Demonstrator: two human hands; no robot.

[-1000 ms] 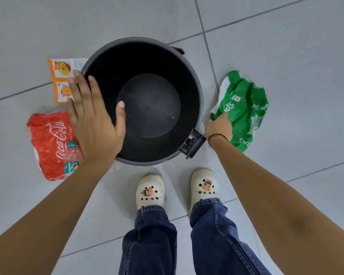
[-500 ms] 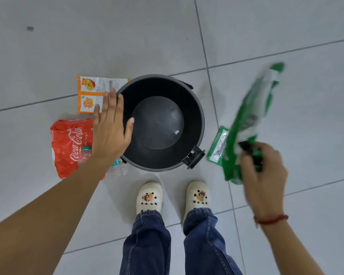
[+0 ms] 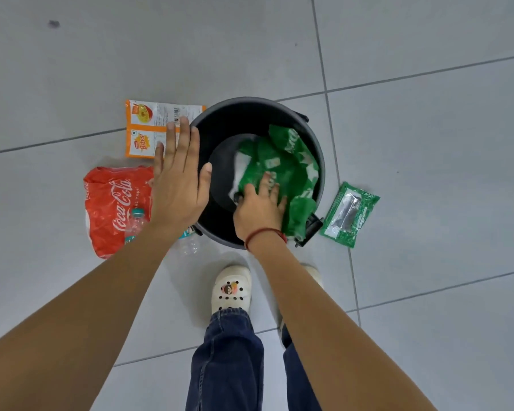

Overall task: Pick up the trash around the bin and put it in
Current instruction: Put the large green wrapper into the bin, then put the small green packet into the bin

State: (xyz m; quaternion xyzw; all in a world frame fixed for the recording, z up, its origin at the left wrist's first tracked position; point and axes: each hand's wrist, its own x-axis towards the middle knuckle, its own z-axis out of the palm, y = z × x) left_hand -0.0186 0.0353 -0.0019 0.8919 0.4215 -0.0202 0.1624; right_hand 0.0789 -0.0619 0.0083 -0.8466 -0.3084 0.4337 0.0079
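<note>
Standing on grey floor tiles [image 3: 428,173], the person has a white clog [image 3: 231,289] just on the near side of the black bin [image 3: 318,149], with dark jeans [image 3: 226,363] above it. The right hand [image 3: 260,207] reaches over the bin's near rim, fingers spread and lying on a crumpled green bag [image 3: 282,164] that sits inside the bin; whether the hand actually grips the bag cannot be told. A red thread band [image 3: 264,232] circles that wrist. The left hand [image 3: 180,185] hovers flat and fully open over the bin's left rim, holding nothing. Left of the bin, a red cola wrapper [image 3: 113,203] lies on the floor, and a clear plastic bottle [image 3: 137,221] with a teal cap rests across it, partly hidden under the left forearm. Right of the bin, just beside its handle, lies a small green packet [image 3: 349,215]. At the bin's far left, an orange and white snack packet [image 3: 149,129] lies flat, touching the rim.
</note>
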